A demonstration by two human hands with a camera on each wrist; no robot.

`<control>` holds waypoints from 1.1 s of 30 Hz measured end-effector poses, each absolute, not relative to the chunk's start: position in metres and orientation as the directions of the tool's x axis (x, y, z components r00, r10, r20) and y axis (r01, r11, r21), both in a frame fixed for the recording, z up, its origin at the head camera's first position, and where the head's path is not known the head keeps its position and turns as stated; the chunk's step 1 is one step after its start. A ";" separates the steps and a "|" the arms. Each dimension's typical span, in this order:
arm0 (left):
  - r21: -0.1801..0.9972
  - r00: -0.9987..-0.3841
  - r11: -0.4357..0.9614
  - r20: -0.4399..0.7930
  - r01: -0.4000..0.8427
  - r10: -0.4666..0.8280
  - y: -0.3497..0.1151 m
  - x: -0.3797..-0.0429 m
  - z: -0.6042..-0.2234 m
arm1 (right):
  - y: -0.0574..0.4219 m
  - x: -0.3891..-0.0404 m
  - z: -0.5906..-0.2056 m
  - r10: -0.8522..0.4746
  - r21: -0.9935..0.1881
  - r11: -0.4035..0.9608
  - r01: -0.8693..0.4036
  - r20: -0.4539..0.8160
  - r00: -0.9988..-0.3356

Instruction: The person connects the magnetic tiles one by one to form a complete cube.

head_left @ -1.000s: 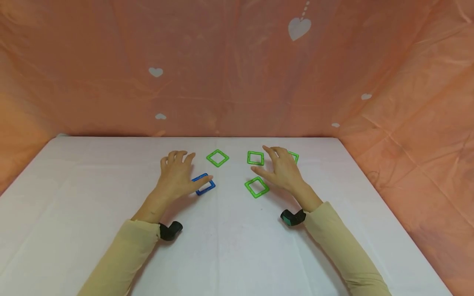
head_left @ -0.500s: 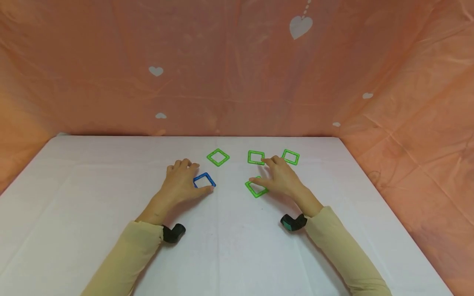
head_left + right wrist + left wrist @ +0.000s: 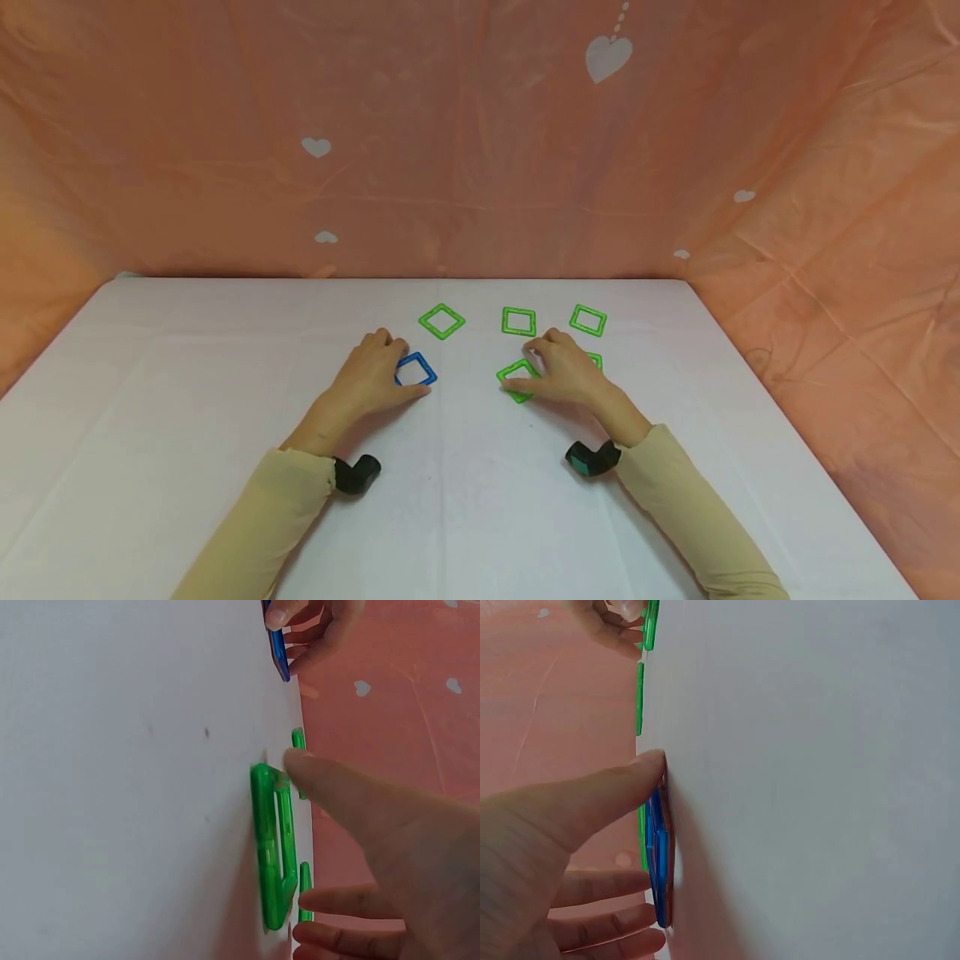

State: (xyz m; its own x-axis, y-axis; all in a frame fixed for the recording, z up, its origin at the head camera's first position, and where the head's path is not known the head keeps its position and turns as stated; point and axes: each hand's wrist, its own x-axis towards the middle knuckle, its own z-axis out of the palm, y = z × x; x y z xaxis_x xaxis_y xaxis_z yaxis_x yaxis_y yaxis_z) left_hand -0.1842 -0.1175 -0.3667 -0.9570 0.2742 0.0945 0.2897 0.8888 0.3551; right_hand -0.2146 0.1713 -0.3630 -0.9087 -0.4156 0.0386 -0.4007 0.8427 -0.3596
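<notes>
My left hand (image 3: 369, 373) is beside a blue square frame, like a magnetic building tile (image 3: 427, 367), lying on the white table. Its thumb is along the near edge and its fingertips are at the far left corner; the left wrist view shows the thumb tip at one end of the blue tile (image 3: 661, 870). My right hand (image 3: 566, 371) arches over a green square tile (image 3: 517, 363), partly covering it. In the right wrist view, the thumb tip is right by a corner of this green tile (image 3: 266, 847), with the other fingers beyond it.
Along the back lie a green tile (image 3: 442, 334), a second green tile (image 3: 519, 333) and a third green tile (image 3: 588, 332). Another green tile (image 3: 597, 359) shows partly behind my right hand. A peach curtain (image 3: 450, 167) with hearts hangs behind the table (image 3: 465, 517).
Both hands have lowered and drawn nearer the person, fingers closing in around the blue and near green tiles. The right hand has uncovered the back right tile; the tiles have stayed put.
</notes>
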 end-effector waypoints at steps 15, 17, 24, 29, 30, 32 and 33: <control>0.387 -0.959 0.879 0.065 0.278 0.275 -0.113 -0.186 -0.365 | 0.170 -0.212 -0.362 -0.422 -0.404 0.822 -0.402 0.043 -0.906; 0.387 -0.958 0.877 0.070 0.284 0.279 -0.113 -0.186 -0.365 | 0.169 -0.212 -0.362 -0.421 -0.411 0.819 -0.401 0.045 -0.906; 0.409 -0.958 0.868 0.070 0.281 0.278 -0.115 -0.187 -0.366 | 0.168 -0.212 -0.362 -0.422 -0.420 0.816 -0.397 0.036 -0.906; 0.426 -0.961 0.865 0.041 0.264 0.273 -0.114 -0.186 -0.366 | 0.167 -0.212 -0.363 -0.424 -0.415 0.817 -0.402 0.041 -0.905; 0.427 -0.961 0.865 0.036 0.263 0.274 -0.114 -0.187 -0.366 | 0.166 -0.212 -0.363 -0.426 -0.415 0.815 -0.404 0.043 -0.904; 0.429 -0.960 0.865 0.030 0.262 0.277 -0.114 -0.187 -0.366 | 0.166 -0.213 -0.363 -0.430 -0.415 0.812 -0.411 0.050 -0.901; 0.429 -0.959 0.863 0.028 0.265 0.280 -0.114 -0.188 -0.366 | 0.165 -0.213 -0.363 -0.432 -0.416 0.809 -0.414 0.054 -0.900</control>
State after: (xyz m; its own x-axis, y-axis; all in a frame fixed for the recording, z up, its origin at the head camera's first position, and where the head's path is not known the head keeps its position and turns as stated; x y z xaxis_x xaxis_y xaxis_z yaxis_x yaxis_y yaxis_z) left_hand -0.1879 -0.1141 -0.3658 -0.9595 0.2803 0.0284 0.2649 0.8635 0.4292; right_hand -0.2132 0.1653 -0.3634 -0.9000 -0.4325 0.0544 -0.4141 0.8095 -0.4163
